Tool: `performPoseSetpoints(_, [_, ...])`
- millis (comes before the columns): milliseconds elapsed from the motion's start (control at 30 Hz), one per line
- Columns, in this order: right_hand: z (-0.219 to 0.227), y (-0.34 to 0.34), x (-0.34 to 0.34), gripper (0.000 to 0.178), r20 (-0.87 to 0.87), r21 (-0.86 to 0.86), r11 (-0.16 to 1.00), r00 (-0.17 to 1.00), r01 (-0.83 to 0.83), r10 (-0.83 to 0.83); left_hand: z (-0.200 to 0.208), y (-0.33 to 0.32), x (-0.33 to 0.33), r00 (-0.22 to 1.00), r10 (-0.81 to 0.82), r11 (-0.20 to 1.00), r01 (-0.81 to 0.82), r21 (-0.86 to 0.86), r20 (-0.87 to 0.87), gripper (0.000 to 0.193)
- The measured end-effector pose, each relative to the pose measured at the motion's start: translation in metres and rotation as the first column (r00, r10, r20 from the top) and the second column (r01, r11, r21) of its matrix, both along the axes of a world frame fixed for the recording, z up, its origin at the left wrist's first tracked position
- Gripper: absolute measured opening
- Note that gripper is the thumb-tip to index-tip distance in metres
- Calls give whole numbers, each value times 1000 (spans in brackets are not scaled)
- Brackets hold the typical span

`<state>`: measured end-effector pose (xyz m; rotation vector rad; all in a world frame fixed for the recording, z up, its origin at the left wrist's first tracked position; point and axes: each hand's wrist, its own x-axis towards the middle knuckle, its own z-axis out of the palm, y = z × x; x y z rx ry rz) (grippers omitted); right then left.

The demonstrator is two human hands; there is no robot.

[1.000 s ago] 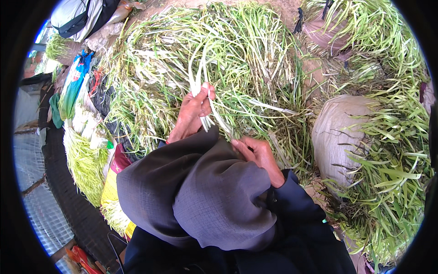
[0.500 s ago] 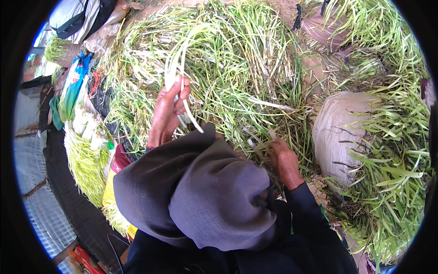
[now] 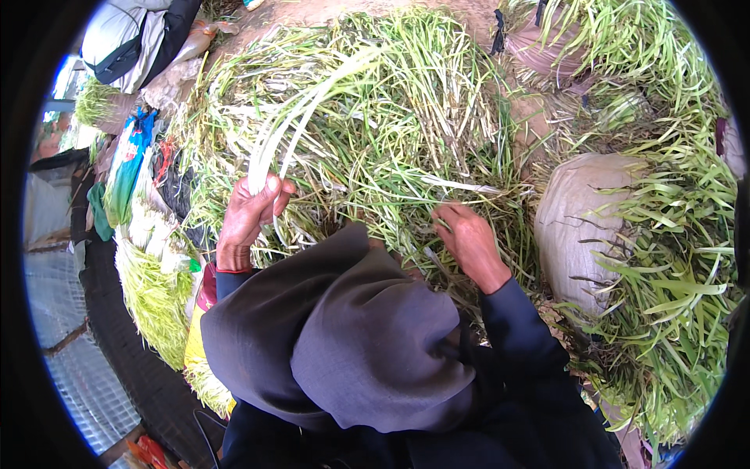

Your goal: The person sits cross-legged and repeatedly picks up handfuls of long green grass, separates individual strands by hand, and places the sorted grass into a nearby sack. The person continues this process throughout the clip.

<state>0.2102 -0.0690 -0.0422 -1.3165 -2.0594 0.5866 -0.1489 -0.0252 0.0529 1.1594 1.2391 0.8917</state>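
Observation:
My left hand (image 3: 254, 213) is closed around a small bunch of long leafy stalks (image 3: 285, 133), white at the gripped end and pale green toward the tips. The bunch is lifted over a wide pile of similar stalks (image 3: 391, 94) and arches up to the right. My right hand (image 3: 471, 241) is just above the near right part of that pile, palm down. Its fingers are bent, with a gap between thumb and forefinger, and nothing shows in them.
A pale stuffed sack (image 3: 582, 227) stands at the right beside more leafy greens (image 3: 676, 313). On the left lie tied bundles of pale green stalks (image 3: 152, 297), a blue and green plastic bag (image 3: 129, 168) and a dark mat (image 3: 129, 336). Grey cloth (image 3: 375, 344) covers my lap.
My left hand has moved left and nearer to me with its bunch, which now leans to the right. My right hand has shifted up and left, away from a pale piece at its fingertips.

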Motion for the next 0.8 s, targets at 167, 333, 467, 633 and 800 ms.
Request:
performPoseSetpoints(167, [1,30,-12,29,-326,-452,884,945,-124,-35,2,-5,-7,997,-73,995,70,-71,-40,30])
performPoseSetpoints(333, [8,56,-30,49,-677,-721,549,598,-423,-428,7,-9,-16,981,-128,989,115,-97,-142,28])
performPoseSetpoints(467, [1,79,-38,57,-739,-665,530,361,-526,-568,14,-13,-21,981,-146,976,121,-181,-129,16])
performPoseSetpoints(633, [-18,105,-37,54,-746,-579,556,112,-597,-657,12,-19,-19,946,-241,963,205,-175,-215,15])
performPoseSetpoints(800, [-39,118,-27,33,-675,-485,525,-83,-700,-733,17,-27,-13,915,-299,942,238,-237,-271,15])
